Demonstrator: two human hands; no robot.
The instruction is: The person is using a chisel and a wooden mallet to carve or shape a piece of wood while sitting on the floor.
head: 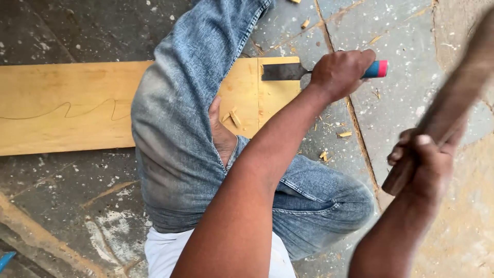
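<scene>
A long pale wooden plank (67, 108) lies flat on the stone floor, with a wavy pencil line drawn on it. My leg in blue jeans (180, 118) crosses over the plank and my bare foot (222, 135) rests on it. My left hand (340, 72) grips a chisel (282, 71) by its blue and red handle, the wide blade lying on the plank's right end beside a straight cut line. My right hand (424, 164) is raised to the right, closed on a blurred wooden mallet handle (453, 103).
Wood chips (234, 117) lie on the plank by my foot, and more chips (343, 134) are scattered over the speckled grey stone floor (401, 98). A blue object (6, 259) pokes in at the lower left corner.
</scene>
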